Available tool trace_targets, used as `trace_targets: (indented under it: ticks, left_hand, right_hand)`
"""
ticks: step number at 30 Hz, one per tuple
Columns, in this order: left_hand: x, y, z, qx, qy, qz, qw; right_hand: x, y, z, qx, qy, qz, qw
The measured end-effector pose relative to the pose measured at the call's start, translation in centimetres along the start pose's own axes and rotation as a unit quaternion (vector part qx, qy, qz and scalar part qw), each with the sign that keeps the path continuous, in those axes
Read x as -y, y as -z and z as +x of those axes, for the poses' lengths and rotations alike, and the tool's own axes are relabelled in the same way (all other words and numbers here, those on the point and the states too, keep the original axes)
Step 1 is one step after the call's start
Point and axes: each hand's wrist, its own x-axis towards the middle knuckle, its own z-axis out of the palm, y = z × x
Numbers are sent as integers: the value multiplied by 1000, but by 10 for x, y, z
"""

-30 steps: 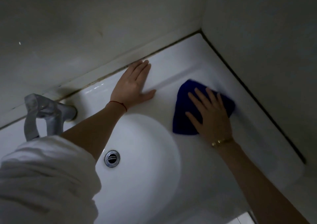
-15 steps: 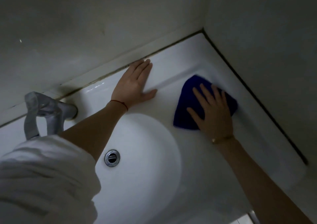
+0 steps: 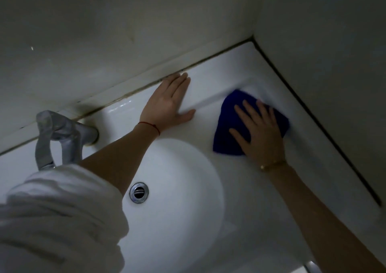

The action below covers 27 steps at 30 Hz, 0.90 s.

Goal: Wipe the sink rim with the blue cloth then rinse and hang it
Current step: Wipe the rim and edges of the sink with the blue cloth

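Blue cloth [image 3: 230, 124] flat on sink rim [image 3: 219, 78], right hand [image 3: 261, 134] pressing it, fingers spread, left hand [image 3: 169, 103] flat on rim.

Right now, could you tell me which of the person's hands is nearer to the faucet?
The left hand. It rests flat on the back sink rim, just right of the faucet. The right hand presses the blue cloth farther right, near the corner.

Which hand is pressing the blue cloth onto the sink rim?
The right hand, fingers spread flat on the blue cloth; the left hand rests on bare sink rim.
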Motion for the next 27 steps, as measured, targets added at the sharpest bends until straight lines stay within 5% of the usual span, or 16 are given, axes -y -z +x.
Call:
trace_targets:
  ticks: [3,12,17,20,23,27]
  left_hand:
    - [0,1,0,8,1,3,1000]
    - [0,0,1,-1,2,-3,1000]
    - [-1,4,-4,2,11,-12,1000]
    - [6,11,-26,-20,31,-10,999]
    - [20,19,-52,-26,65,4,998]
    - [30,19,-68,-24,97,23,995]
  right_hand:
    - [18,-5,15,-14,-52,5,999]
    - [23,-4,-41,-23,67,157,985]
    - [36,22,-20,-116,-99,392,907]
    - [45,39,20,-175,-168,437,866]
    - [63,43,69,-181,-143,418,879]
    - [92,11,102,-35,53,220,973]
